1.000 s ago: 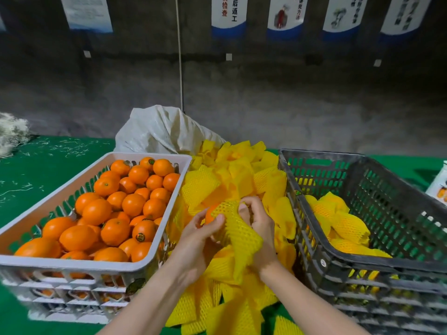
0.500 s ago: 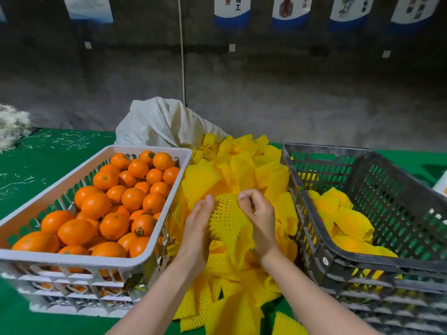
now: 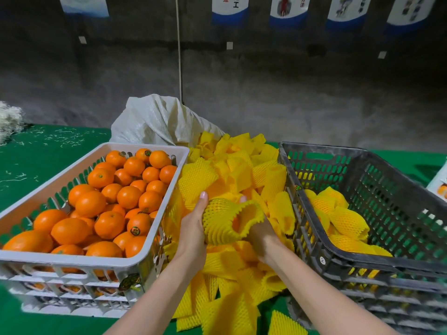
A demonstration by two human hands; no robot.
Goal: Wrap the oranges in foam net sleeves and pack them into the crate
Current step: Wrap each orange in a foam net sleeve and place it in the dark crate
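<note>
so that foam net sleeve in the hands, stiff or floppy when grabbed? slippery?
Probably floppy: the foam net sleeve flares and ripples at its open end between the left hand and right hand. Likely light alone: open mesh. Ribbed surface should grip, not slip.

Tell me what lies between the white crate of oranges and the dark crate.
In the head view, a heap of loose yellow foam net sleeves fills that gap; above it the left hand and right hand grip a sleeved orange.
</note>
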